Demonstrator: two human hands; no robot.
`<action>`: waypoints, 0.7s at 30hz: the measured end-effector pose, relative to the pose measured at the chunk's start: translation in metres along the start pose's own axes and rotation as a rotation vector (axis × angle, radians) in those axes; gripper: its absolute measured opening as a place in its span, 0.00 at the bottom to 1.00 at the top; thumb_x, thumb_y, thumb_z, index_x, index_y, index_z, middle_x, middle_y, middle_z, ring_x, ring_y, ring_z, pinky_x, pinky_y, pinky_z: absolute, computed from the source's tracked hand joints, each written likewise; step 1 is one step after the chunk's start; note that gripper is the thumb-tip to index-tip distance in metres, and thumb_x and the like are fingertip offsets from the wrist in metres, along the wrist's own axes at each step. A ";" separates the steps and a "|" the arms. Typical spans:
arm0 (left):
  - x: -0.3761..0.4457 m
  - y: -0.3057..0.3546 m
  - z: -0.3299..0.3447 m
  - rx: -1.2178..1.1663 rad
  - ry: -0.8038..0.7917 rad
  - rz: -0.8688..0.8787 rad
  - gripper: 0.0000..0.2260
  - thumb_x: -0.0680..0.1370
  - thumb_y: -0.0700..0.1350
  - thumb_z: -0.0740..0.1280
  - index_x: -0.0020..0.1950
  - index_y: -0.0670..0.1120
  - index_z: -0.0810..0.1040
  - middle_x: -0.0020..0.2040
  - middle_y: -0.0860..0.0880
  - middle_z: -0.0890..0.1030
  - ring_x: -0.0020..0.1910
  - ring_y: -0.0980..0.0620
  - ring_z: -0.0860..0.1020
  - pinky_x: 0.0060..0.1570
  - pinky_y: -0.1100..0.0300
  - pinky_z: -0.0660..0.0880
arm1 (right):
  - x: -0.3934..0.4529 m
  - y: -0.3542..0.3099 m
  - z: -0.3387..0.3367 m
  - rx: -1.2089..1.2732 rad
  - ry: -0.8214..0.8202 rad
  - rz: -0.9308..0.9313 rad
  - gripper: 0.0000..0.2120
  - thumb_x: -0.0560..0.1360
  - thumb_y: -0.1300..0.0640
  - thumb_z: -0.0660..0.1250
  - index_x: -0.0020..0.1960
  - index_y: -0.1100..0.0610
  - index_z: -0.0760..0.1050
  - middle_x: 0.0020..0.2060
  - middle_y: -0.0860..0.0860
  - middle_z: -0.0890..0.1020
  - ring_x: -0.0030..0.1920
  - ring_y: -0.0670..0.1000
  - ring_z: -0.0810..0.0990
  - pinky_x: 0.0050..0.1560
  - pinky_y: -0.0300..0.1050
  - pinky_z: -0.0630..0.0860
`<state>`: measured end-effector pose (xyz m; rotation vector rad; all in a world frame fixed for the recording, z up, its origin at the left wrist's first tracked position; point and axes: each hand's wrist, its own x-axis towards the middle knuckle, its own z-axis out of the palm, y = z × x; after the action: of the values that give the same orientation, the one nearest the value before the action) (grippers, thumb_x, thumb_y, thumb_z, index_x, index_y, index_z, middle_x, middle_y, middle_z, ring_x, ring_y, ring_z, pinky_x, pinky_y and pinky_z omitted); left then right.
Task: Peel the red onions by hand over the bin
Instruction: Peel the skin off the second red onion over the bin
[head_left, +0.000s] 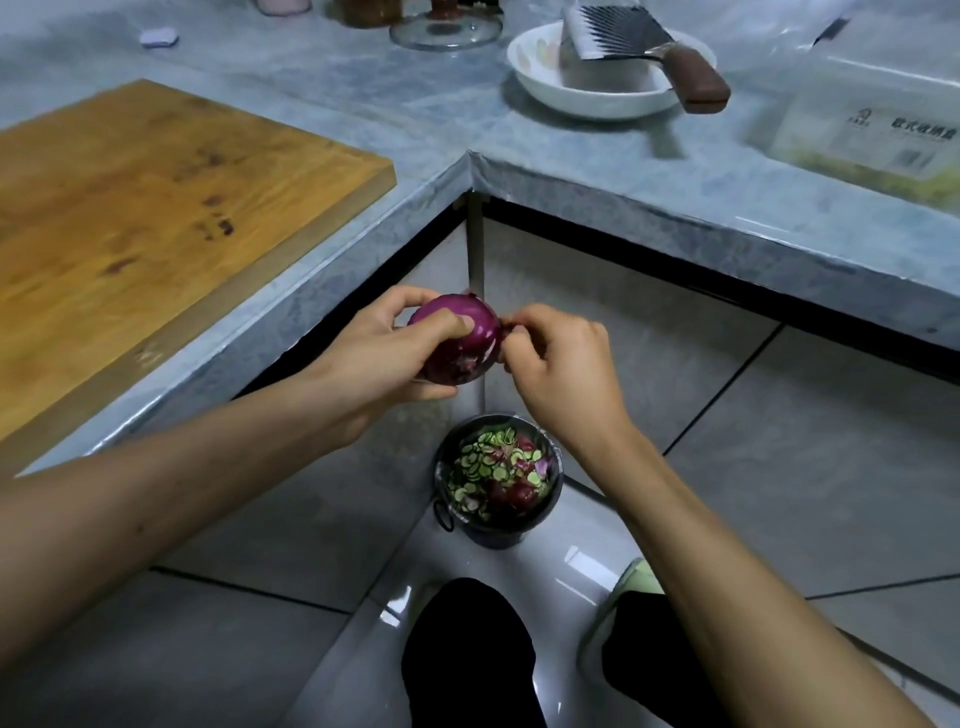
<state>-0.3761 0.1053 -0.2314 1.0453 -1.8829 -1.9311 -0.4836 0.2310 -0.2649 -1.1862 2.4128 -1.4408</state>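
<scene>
A purple-red onion (460, 338) is held in the air in front of the counter corner, above the floor. My left hand (384, 358) grips it from the left, thumb across its top and fingers under it. My right hand (556, 364) is at the onion's right side, fingertips curled and pinching a bit of its skin. Below stands a small dark bin (550, 512) on the tiled floor, holding green vegetable slices and reddish peel scraps.
A wooden cutting board (156, 218) lies on the grey L-shaped countertop (597, 182) at left. A white bowl (530, 78) with a crinkle cutter (649, 47) sits at the back. A clear packaged box (872, 130) lies at right. My dark-clothed knees (467, 660) are below.
</scene>
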 end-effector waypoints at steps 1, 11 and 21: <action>0.001 0.001 0.000 -0.005 -0.007 -0.002 0.12 0.77 0.47 0.73 0.59 0.52 0.79 0.60 0.45 0.81 0.53 0.48 0.85 0.41 0.56 0.82 | -0.002 0.001 -0.002 0.086 0.004 0.024 0.11 0.77 0.60 0.60 0.46 0.56 0.82 0.32 0.53 0.82 0.38 0.55 0.81 0.44 0.54 0.79; -0.002 0.002 0.004 -0.027 -0.097 -0.018 0.12 0.78 0.45 0.71 0.61 0.50 0.80 0.56 0.46 0.84 0.52 0.50 0.86 0.45 0.54 0.83 | -0.004 0.014 -0.006 0.316 0.046 0.059 0.11 0.74 0.50 0.73 0.54 0.53 0.84 0.44 0.45 0.86 0.44 0.44 0.84 0.49 0.51 0.81; -0.005 0.005 0.003 0.100 -0.136 -0.041 0.09 0.77 0.46 0.72 0.58 0.52 0.82 0.57 0.45 0.83 0.52 0.48 0.85 0.43 0.55 0.82 | -0.005 0.025 -0.020 0.193 -0.017 -0.095 0.07 0.78 0.56 0.69 0.49 0.56 0.86 0.38 0.45 0.85 0.40 0.45 0.84 0.42 0.51 0.80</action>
<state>-0.3765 0.1102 -0.2260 1.0106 -2.0657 -1.9953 -0.5029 0.2547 -0.2751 -1.2752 2.1743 -1.6400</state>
